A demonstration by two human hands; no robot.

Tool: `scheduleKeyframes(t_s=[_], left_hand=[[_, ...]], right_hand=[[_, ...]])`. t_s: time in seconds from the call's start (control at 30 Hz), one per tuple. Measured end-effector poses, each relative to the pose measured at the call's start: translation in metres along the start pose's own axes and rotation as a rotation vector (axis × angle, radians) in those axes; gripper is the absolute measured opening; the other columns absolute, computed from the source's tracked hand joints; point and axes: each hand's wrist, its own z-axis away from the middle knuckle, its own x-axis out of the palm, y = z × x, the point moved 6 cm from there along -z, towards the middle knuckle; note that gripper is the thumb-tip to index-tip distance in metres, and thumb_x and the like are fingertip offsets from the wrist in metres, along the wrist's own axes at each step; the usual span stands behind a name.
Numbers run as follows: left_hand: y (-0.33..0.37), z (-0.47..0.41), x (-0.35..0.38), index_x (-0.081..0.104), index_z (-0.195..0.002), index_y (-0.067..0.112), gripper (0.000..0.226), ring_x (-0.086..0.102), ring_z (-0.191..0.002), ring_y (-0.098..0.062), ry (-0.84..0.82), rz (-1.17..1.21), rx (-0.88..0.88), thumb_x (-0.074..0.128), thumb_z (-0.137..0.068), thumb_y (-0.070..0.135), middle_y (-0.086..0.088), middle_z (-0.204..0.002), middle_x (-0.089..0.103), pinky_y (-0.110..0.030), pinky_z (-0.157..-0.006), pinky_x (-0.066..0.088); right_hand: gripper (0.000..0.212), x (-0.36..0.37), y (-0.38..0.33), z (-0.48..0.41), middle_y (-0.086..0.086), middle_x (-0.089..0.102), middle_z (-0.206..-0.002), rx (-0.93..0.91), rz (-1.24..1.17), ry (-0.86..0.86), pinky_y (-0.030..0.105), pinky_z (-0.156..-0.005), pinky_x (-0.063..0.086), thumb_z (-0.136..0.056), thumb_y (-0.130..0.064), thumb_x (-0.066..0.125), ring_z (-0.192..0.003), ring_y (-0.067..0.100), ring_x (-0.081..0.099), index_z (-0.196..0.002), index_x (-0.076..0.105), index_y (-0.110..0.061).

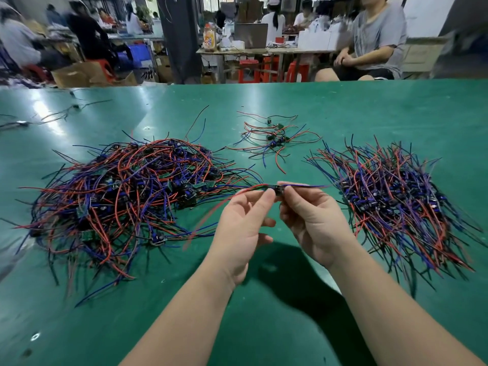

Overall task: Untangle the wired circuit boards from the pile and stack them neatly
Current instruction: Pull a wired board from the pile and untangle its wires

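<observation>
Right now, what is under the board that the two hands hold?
Under the board, which the left hand and right hand pinch, lies the green table with the hands' shadow. The hands hide the spot directly beneath.

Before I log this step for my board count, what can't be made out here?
Head view: held board, mostly covered by fingertips of left hand and right hand.
Head view: tangled pile, boards buried within it, uncountable.
Head view: neat stack, boards too small to count.
</observation>
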Motion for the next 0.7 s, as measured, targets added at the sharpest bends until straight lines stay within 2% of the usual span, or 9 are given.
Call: scheduleKeyframes(t_s=[0.13,0.27,0.3,0.33,0.4,0.43,0.47,0.53,0.7], left_hand=[[0.007,0.004,0.003,0.059,-0.082,0.024,0.025,0.052,-0.057,-0.008,-0.033,-0.23,0.237,0.073,-0.075,0.044,0.009,-0.069,0.061,-0.022,-0.046,0.045],[0.012,0.004,0.006,0.065,-0.084,0.036,0.012,0.053,-0.06,-0.007,-0.112,-0.399,0.375,0.07,-0.08,0.026,0.013,-0.081,0.067,-0.03,-0.048,0.046],[0.012,0.003,0.005,0.066,-0.088,0.032,0.011,0.057,-0.06,-0.007,-0.114,-0.357,0.347,0.067,-0.086,0.021,0.011,-0.082,0.07,-0.027,-0.047,0.048],[0.01,0.001,0.003,0.067,-0.091,0.026,0.008,0.06,-0.058,-0.007,-0.105,-0.273,0.286,0.063,-0.09,0.019,0.007,-0.08,0.071,-0.025,-0.048,0.05],[0.005,0.0,0.002,0.068,-0.089,0.017,0.016,0.062,-0.053,-0.009,-0.097,-0.078,0.107,0.059,-0.089,0.031,-0.001,-0.072,0.072,-0.023,-0.048,0.052],[0.001,0.0,0.002,0.07,-0.083,0.015,0.027,0.063,-0.051,-0.011,-0.113,-0.017,0.017,0.061,-0.081,0.04,-0.003,-0.069,0.071,-0.023,-0.048,0.052],[-0.003,0.0,0.003,0.073,-0.076,0.013,0.035,0.064,-0.051,-0.013,-0.142,-0.01,-0.049,0.064,-0.072,0.047,-0.004,-0.067,0.07,-0.023,-0.049,0.053],[-0.009,0.004,0.008,0.075,-0.067,0.016,0.032,0.066,-0.054,-0.013,-0.236,-0.095,-0.12,0.068,-0.064,0.047,-0.003,-0.066,0.07,-0.02,-0.049,0.052],[-0.02,0.003,0.006,0.07,-0.064,0.008,0.025,0.062,-0.05,-0.01,-0.213,-0.109,-0.212,0.075,-0.06,0.032,-0.007,-0.064,0.068,-0.017,-0.046,0.048]], right_hand=[[0.012,-0.004,-0.008,0.0,-0.001,0.068,-0.064,0.051,-0.113,0.01,0.014,-0.054,0.048,-0.064,-0.012,0.067,-0.054,0.005,0.06,-0.067,0.077,-0.018],[0.009,-0.014,-0.02,-0.002,0.002,0.062,-0.059,0.099,-0.183,0.012,0.017,-0.046,0.046,-0.062,-0.012,0.066,-0.05,0.008,0.057,-0.061,0.074,-0.016],[0.006,-0.014,-0.023,-0.002,0.003,0.061,-0.06,0.104,-0.233,-0.011,0.017,-0.046,0.046,-0.058,-0.012,0.073,-0.051,0.009,0.057,-0.063,0.074,-0.015],[0.017,-0.014,-0.026,-0.002,0.004,0.06,-0.061,0.108,-0.275,-0.051,0.018,-0.046,0.046,-0.051,-0.012,0.081,-0.052,0.011,0.057,-0.066,0.073,-0.012],[0.028,-0.017,-0.029,-0.001,0.004,0.058,-0.062,0.116,-0.238,-0.116,0.018,-0.048,0.047,-0.047,-0.011,0.086,-0.054,0.011,0.056,-0.07,0.071,-0.011],[0.019,-0.02,-0.029,-0.001,0.003,0.059,-0.062,0.114,-0.127,-0.125,0.017,-0.051,0.048,-0.053,-0.012,0.082,-0.054,0.011,0.056,-0.069,0.072,-0.011],[0.007,-0.02,-0.028,0.001,0.003,0.06,-0.062,0.113,0.006,-0.141,0.016,-0.052,0.048,-0.06,-0.012,0.074,-0.054,0.01,0.057,-0.067,0.073,-0.012],[0.009,-0.019,-0.022,0.002,0.004,0.062,-0.061,0.137,0.227,-0.178,0.017,-0.052,0.043,-0.066,-0.008,0.065,-0.054,0.01,0.055,-0.066,0.073,-0.01],[0.01,-0.025,-0.019,-0.001,0.006,0.063,-0.062,0.131,0.372,-0.121,0.015,-0.049,0.04,-0.067,-0.014,0.067,-0.053,0.01,0.056,-0.072,0.07,-0.006]])
